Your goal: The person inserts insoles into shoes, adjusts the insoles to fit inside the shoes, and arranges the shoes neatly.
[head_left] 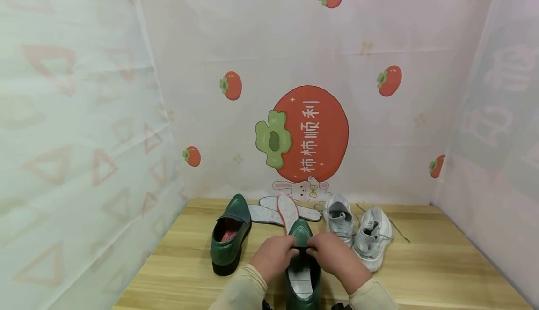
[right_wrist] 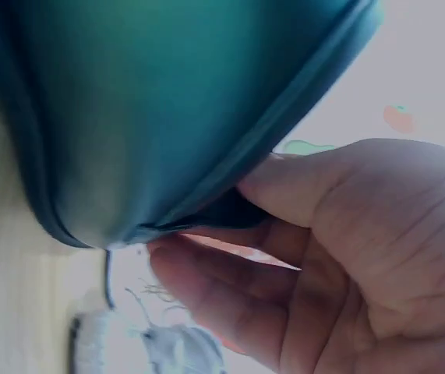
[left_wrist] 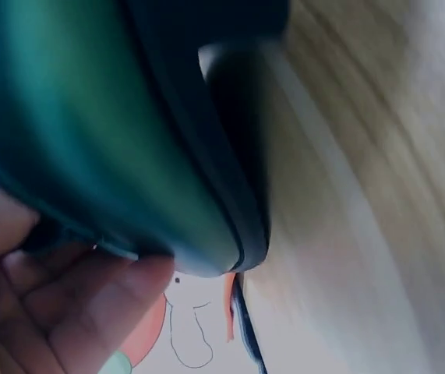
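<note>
A green loafer [head_left: 302,233] with a pointed toe stands in front of the person, toe facing the back wall. A pale lining [head_left: 301,283] shows in its opening. From the left, the left hand [head_left: 273,255] pinches the upper front edge of that opening between thumb and fingers. The right hand [head_left: 338,259] does the same on the other side, its thumb tucked inside the edge in the right wrist view. Close up in the left wrist view, the loafer's green side [left_wrist: 90,132] and dark sole [left_wrist: 206,148] hide much of the table.
A matching green loafer [head_left: 231,237] with a red label inside stands at the left. Several flat insoles [head_left: 265,214] overlap behind the held loafer, one red-edged insole [head_left: 288,210] on top. Two grey-white sneakers [head_left: 372,239] with loose laces sit at the right. Printed cloth walls [head_left: 202,33] enclose the wooden table [head_left: 438,254].
</note>
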Demonstrator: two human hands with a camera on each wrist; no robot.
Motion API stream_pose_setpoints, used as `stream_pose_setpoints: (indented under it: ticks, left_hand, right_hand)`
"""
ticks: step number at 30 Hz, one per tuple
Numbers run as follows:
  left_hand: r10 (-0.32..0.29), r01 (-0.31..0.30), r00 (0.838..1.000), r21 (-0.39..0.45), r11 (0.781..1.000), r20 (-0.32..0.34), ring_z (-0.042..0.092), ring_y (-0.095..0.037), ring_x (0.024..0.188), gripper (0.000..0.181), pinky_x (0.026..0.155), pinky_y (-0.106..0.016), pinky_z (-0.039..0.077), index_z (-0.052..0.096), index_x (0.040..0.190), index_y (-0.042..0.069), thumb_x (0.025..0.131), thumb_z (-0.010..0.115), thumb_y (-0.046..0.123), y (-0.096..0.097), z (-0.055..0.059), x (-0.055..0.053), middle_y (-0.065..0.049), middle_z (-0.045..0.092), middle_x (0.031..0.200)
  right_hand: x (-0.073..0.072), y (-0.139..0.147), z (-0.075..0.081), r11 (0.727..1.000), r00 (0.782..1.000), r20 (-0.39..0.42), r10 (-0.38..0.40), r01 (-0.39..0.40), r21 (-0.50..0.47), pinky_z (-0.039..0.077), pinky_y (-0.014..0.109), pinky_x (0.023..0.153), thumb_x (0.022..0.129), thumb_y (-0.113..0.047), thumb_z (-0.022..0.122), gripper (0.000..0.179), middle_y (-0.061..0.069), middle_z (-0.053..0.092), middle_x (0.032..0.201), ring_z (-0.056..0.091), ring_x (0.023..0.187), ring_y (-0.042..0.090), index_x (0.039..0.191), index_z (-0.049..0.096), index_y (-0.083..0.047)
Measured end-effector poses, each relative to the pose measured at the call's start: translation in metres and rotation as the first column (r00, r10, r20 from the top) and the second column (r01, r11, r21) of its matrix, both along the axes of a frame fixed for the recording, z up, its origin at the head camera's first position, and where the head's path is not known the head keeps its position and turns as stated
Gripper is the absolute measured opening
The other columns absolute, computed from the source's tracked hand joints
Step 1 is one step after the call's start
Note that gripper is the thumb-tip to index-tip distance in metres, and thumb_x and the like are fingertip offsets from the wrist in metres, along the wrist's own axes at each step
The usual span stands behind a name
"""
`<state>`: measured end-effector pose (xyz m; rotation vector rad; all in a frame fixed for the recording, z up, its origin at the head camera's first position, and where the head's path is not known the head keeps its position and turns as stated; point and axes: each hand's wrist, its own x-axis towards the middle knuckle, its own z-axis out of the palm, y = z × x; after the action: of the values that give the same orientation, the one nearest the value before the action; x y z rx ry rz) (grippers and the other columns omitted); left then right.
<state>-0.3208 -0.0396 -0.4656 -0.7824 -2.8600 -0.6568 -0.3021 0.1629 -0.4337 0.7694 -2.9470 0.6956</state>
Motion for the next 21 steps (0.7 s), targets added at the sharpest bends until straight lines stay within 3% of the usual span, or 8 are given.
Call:
stream_pose_setpoints:
  ticks: [5, 8, 16, 21]
  left_hand:
    - [0.052, -0.052, 0.998, 0.005, 0.999, -0.045, 0.050, -0.005, 0.061, 0.018, 0.058, -0.026, 0.042, 0.064, 0.089, 0.021, 0.102, 0.072, 0.031, 0.003, -0.006, 0.003, 0.010, 0.062, 0.074]
    - [0.051, -0.050, 0.997, 0.021, 0.999, -0.060, 0.050, -0.005, 0.061, 0.019, 0.058, -0.026, 0.041, 0.062, 0.088, 0.021, 0.101, 0.072, 0.030, 0.003, -0.008, 0.004, 0.010, 0.060, 0.073]
    - [0.073, -0.073, 0.997, 0.011, 0.997, 0.007, 0.054, -0.006, 0.064, 0.018, 0.060, -0.028, 0.045, 0.063, 0.089, 0.020, 0.100, 0.075, 0.028, 0.007, -0.004, 0.009, 0.009, 0.062, 0.076]
    - [0.094, -0.095, 0.992, 0.007, 0.995, 0.081, 0.066, -0.013, 0.081, 0.020, 0.072, -0.034, 0.056, 0.067, 0.099, 0.015, 0.090, 0.085, 0.017, 0.006, -0.002, 0.010, 0.002, 0.070, 0.090]
  right_hand:
    - [-0.001, -0.001, -0.004, 1.000, 1.000, 0.015, -0.027, 0.027, -0.002, 0.038, 0.035, 0.061, 0.102, -0.015, 0.070, 0.025, -0.004, 0.052, 0.069, 0.047, 0.063, 0.014, 0.079, 0.062, -0.014]
    - [0.000, 0.000, -0.003, 0.999, 0.999, 0.025, -0.029, 0.029, -0.015, 0.038, 0.036, 0.061, 0.102, -0.015, 0.071, 0.025, -0.003, 0.053, 0.070, 0.047, 0.063, 0.015, 0.079, 0.062, -0.013]
    - [0.002, -0.002, -0.003, 0.996, 0.992, 0.089, -0.085, 0.088, -0.025, 0.037, 0.037, 0.061, 0.100, -0.017, 0.073, 0.025, 0.000, 0.054, 0.071, 0.047, 0.064, 0.017, 0.079, 0.061, -0.013]
    - [0.010, -0.001, 0.003, 0.988, 0.968, 0.200, -0.153, 0.148, 0.040, 0.043, 0.044, 0.068, 0.090, -0.016, 0.083, 0.021, 0.002, 0.067, 0.088, 0.056, 0.074, 0.021, 0.099, 0.065, -0.017]
